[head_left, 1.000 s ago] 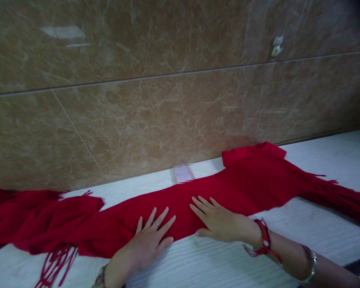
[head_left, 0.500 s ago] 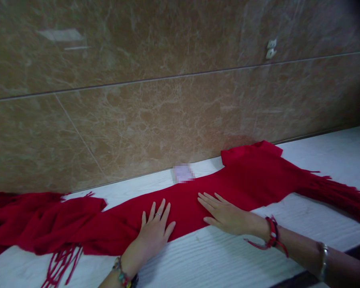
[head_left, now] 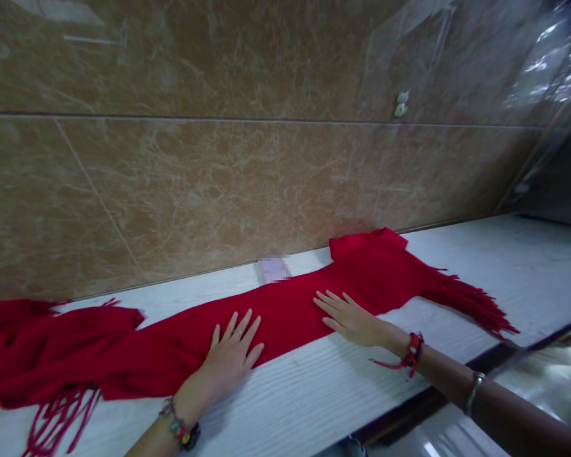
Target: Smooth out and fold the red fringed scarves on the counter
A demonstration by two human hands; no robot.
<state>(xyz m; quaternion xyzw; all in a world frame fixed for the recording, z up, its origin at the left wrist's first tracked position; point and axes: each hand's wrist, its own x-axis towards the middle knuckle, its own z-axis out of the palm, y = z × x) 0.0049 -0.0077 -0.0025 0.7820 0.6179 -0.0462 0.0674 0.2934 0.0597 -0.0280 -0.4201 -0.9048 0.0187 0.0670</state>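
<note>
A long red scarf (head_left: 285, 304) with fringed ends lies across a white wood-grain table (head_left: 304, 393). Its middle stretch is smooth, while the left part is bunched in folds and the right part is doubled over near the wall. My left hand (head_left: 231, 355) rests flat on the scarf left of centre, fingers spread, a ring on one finger and beads at the wrist. My right hand (head_left: 349, 317) lies flat on the cloth farther right, fingers stretched out, with a red cord bracelet and a silver bangle on that arm. Neither hand grasps the cloth.
A brown marbled tile wall (head_left: 247, 184) runs along the table's back edge. Against it sits a small pale, blurred-out item (head_left: 274, 270) just behind the scarf. A small white hook (head_left: 401, 103) is fixed to the wall. Shiny clear plastic (head_left: 547, 63) shows at upper right.
The view has turned to the right and levelled, showing more of the table's right end. Both hands stay spread on the scarf, with little visible shift on the cloth.
</note>
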